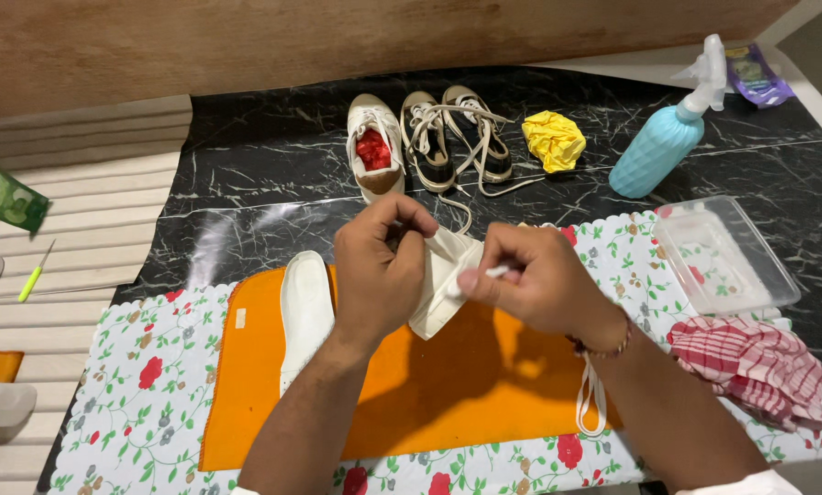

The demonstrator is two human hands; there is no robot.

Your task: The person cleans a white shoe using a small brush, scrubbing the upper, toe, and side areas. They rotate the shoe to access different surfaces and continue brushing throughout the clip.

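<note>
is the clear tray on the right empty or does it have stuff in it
Empty: the clear tray sits upright on the floral mat, whose pattern shows straight through its bottom, with nothing inside.

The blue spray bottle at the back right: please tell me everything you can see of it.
The spray bottle has a light blue, ribbed body that looks like plastic, with a white trigger head on top. It leans with its head tilted to the upper right. It stands on the black marble-patterned surface, behind a clear plastic tray. Neither hand touches it.
</note>
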